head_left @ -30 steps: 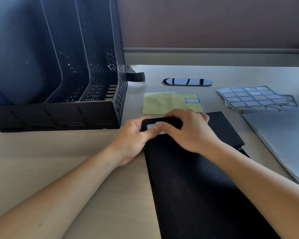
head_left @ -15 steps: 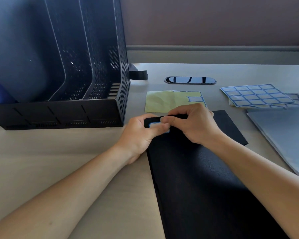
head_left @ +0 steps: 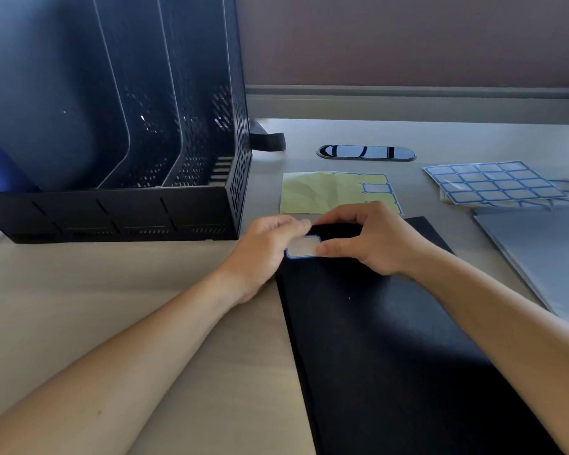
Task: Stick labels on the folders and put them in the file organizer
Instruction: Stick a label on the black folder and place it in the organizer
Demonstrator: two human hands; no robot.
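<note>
Your left hand (head_left: pixel 270 249) grips the black folder (head_left: pixel 391 339) at its far left corner, where your right hand (head_left: pixel 375 244) pinches the blue-bordered label (head_left: pixel 302 248).

A black folder (head_left: pixel 391 339) lies flat on the near right, its long side running near to far, with one white, blue-edged label (head_left: pixel 302 247) lying flat at its far left corner. Just beyond it lies a yellowish backing sheet (head_left: pixel 322 192), nearly stripped, with a label left at its right side; farther right lie full label sheets (head_left: pixel 493 182) stacked loosely, and a grey folder (head_left: pixel 539 251) flat at the right edge. The black perforated file organizer (head_left: pixel 112 208) stands upright at the far left, its slots open towards the near side.
</note>
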